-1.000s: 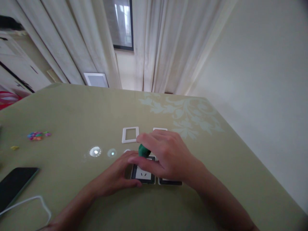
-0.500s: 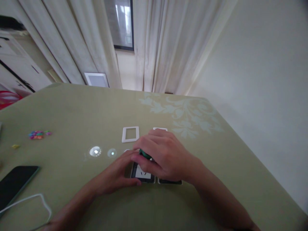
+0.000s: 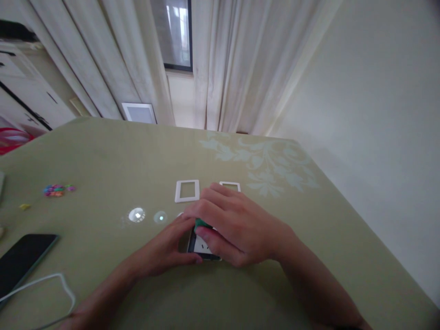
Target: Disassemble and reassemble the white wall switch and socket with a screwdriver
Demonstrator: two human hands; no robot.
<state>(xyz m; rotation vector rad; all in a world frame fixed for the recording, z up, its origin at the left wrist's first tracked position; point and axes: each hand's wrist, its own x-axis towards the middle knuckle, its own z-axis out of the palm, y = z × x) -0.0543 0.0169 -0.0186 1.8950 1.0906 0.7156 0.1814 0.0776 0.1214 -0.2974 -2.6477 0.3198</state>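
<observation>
A wall socket (image 3: 200, 246), with a white face, slots and a dark surround, lies on the table's near part. My left hand (image 3: 165, 251) grips it from the left, thumb at its near edge and fingers at its far side. My right hand (image 3: 239, 224) is closed on a green screwdriver handle (image 3: 200, 223) above the socket; the shaft and tip are hidden. A white cover frame (image 3: 178, 192) lies beyond my hands. Another white frame (image 3: 229, 184) is partly covered by my right hand.
At the left lie a dark phone (image 3: 25, 256), a white cable (image 3: 44, 277), small colourful pieces (image 3: 55, 190) and a yellow bit (image 3: 24, 206). Light reflections show on the green tabletop (image 3: 137, 160). A wall (image 3: 378, 137) runs along the right edge.
My right hand has turned around the green handle and shifted slightly, with its knuckles further left. It now covers the second dark-edged piece beside the socket. My left hand stays in place.
</observation>
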